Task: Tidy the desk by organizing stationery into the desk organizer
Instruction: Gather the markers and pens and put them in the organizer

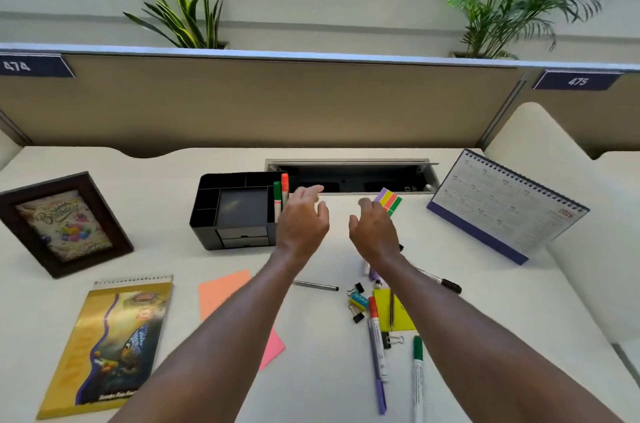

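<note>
The black desk organizer (214, 211) stands at the middle of the white desk. A green marker (277, 195) and an orange marker (284, 187) stand upright in its right compartment. My left hand (303, 218) hovers just right of the organizer, fingers relaxed, holding nothing. My right hand (374, 232) holds a pad of multicolour sticky flags (390, 200) at its fingertips. Loose on the desk lie a grey pen (317, 285), a red-capped marker (376, 336), a green-capped marker (418, 377), a purple pen (380, 395), a black marker (446, 284), binder clips (358, 313) and an eraser (358, 301).
A picture frame (62, 225) leans at the left, with a spiral notepad (110, 346) in front of it. Orange paper (221, 291), pink paper (272, 350) and a yellow sticky pad (398, 311) lie near my arms. A desk calendar (505, 208) stands right. A cable tray (349, 176) opens behind.
</note>
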Tool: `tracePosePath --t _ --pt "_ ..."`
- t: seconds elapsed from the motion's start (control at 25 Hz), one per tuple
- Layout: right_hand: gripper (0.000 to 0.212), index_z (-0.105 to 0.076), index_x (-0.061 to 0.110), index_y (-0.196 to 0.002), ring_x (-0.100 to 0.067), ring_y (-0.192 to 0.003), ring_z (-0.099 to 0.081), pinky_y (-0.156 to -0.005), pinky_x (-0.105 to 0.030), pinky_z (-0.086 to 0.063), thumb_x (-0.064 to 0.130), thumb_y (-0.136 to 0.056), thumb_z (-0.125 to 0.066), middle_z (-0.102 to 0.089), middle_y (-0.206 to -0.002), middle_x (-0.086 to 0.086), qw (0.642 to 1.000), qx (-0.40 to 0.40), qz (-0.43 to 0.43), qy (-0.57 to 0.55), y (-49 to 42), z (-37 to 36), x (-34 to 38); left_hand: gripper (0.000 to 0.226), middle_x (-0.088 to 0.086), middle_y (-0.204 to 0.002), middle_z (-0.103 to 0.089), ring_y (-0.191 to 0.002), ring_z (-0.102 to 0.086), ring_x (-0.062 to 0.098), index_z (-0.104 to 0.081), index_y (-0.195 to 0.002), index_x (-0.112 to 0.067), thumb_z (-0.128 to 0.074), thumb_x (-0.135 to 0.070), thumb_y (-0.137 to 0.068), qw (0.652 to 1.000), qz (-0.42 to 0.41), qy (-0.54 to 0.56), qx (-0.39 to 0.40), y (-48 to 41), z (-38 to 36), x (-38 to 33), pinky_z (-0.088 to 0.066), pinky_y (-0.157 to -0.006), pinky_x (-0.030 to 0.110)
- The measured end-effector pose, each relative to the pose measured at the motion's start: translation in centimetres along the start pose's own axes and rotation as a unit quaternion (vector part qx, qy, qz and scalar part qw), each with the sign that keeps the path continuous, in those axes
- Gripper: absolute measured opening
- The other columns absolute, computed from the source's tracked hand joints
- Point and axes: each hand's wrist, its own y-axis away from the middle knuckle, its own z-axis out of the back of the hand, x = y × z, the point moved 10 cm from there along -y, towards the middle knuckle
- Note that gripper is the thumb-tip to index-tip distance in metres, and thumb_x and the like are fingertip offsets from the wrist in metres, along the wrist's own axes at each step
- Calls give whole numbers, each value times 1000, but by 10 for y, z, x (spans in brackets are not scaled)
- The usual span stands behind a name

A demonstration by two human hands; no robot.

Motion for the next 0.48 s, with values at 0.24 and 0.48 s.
tracePosePath --t 0.24,0.48 --pt "24 -60 3 -110 -33 -98 -60 -74 -31 -46 12 -91 -51 -63 -109 -18 987 68 -143 9 25 13 -124 30 3 -109 -67 -92 -61 14 -65 -118 -13 -54 -21 -90 993 76 21 85 22 -67 -13 -43 -72 22" --pt "24 -63 5 -108 -30 -89 -64 -65 -26 -43 21 -90 -58 -66 -103 -16 978 74 -183 -66 15 4 -144 31 3 -113 -69 -98 -63 17 -65 -118 -15 -58 -26 -90 979 147 2 139 26 -124 -2 -48 -76 26"
